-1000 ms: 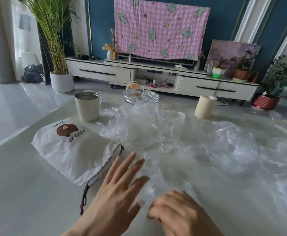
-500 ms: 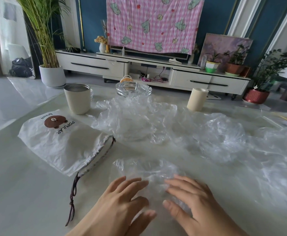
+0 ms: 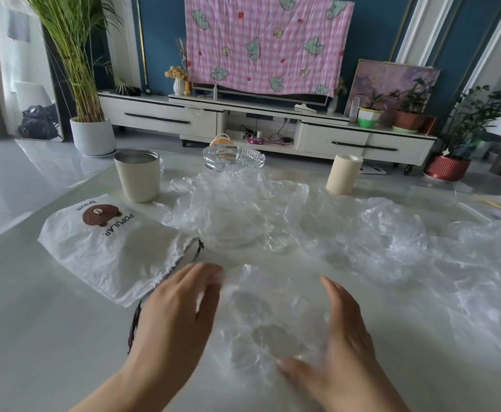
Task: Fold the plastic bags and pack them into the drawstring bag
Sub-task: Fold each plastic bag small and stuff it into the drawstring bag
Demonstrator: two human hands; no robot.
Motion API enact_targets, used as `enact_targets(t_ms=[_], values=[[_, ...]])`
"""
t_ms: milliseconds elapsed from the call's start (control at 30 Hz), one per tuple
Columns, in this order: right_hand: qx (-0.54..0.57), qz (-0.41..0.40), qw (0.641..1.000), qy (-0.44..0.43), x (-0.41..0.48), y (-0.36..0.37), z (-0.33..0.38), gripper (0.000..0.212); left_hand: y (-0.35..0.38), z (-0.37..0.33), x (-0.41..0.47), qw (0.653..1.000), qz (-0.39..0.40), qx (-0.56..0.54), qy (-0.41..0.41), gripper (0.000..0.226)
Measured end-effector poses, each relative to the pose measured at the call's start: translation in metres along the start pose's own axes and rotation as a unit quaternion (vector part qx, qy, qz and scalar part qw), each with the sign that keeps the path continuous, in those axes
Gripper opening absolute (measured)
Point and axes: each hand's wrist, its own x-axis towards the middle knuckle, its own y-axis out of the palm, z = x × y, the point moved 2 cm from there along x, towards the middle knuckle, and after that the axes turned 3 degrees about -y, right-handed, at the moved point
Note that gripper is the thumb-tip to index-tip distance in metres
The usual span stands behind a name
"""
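The left hand and right hand rest open on a clear plastic bag at the near centre of the tabletop, fingers extended and gripping nothing. The left fingertips are blurred, so contact there is only probable. The drawstring bag lies just left. Risk: trapped air or slick film may let a fold spring open or slide.

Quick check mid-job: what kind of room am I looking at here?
Most likely a home living room: a low TV cabinet runs along the wall, a screen sits under a pink checked cover, and a tall potted plant stands on the tiled floor.
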Motion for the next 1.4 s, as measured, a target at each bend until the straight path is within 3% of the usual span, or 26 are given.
enact_targets(t_ms=[67,167,300,367,434,501,534,634,701,767,901,968,1034,1135,1268,1335,1401], values=[[-0.031,0.0,0.998,0.047,0.005,0.001,-0.006,0.108,-0.008,0.0,0.003,0.999,-0.027,-0.024,-0.004,0.015],[-0.06,-0.051,0.995,0.057,0.017,-0.004,-0.025,0.084,-0.019,-0.005,0.002,0.996,-0.034,0.005,0.081,0.016],[-0.185,-0.075,0.971,0.129,0.041,-0.029,-0.063,0.069,-0.007,-0.01,-0.021,0.966,0.034,0.082,0.243,0.013],[-0.192,-0.09,0.967,0.138,0.047,-0.04,-0.066,0.059,0.003,-0.01,-0.037,0.953,0.085,0.116,0.268,0.028],[-0.145,-0.183,0.97,0.068,0.043,-0.044,-0.054,0.043,0.004,-0.012,-0.045,0.951,0.136,0.13,0.244,0.051],[-0.064,-0.263,0.961,-0.052,0.027,-0.042,-0.022,0.032,-0.004,-0.02,-0.041,0.967,0.144,0.089,0.192,0.055],[-0.012,-0.253,0.962,-0.105,0.018,-0.037,-0.002,0.03,-0.007,-0.022,-0.037,0.975,0.139,0.06,0.161,0.052],[0.082,-0.075,0.972,-0.207,0.003,-0.011,0.041,0.03,0.002,-0.024,-0.029,0.99,0.116,0.0,0.085,0.03],[0.092,0.015,0.971,-0.219,0.002,0.013,0.051,0.041,0.019,-0.019,-0.036,0.986,0.143,0.017,0.086,0.029],[0.048,0.021,0.978,-0.204,0.002,0.033,0.046,0.05,0.033,-0.007,-0.048,0.971,0.189,0.089,0.111,0.037],[-0.109,0.022,0.976,-0.187,0.002,0.041,0.026,0.043,0.031,0.011,-0.054,0.95,0.232,0.181,0.107,0.052],[-0.155,0.091,0.971,-0.155,0.004,0.03,0.016,0.063,0.025,0.016,-0.053,0.938,0.246,0.227,0.091,0.068],[-0.169,0.104,0.962,-0.185,0.006,0.023,0.002,0.082,0.019,0.02,-0.052,0.932,0.253,0.247,0.077,0.078],[-0.195,0.173,0.947,-0.187,0.005,0.011,-0.012,0.08,0.015,0.02,-0.051,0.927,0.267,0.253,0.075,0.084],[-0.172,0.174,0.95,-0.192,0.006,0.01,-0.015,0.082,0.015,0.019,-0.05,0.924,0.276,0.253,0.078,0.086],[-0.084,0.155,0.97,-0.167,0.003,0.006,-0.012,0.085,0.014,0.018,-0.05,0.929,0.28,0.231,0.078,0.085],[0.009,0.138,0.979,-0.151,-0.003,-0.008,-0.001,0.076,0.01,0.013,-0.048,0.939,0.274,0.185,0.095,0.078]])
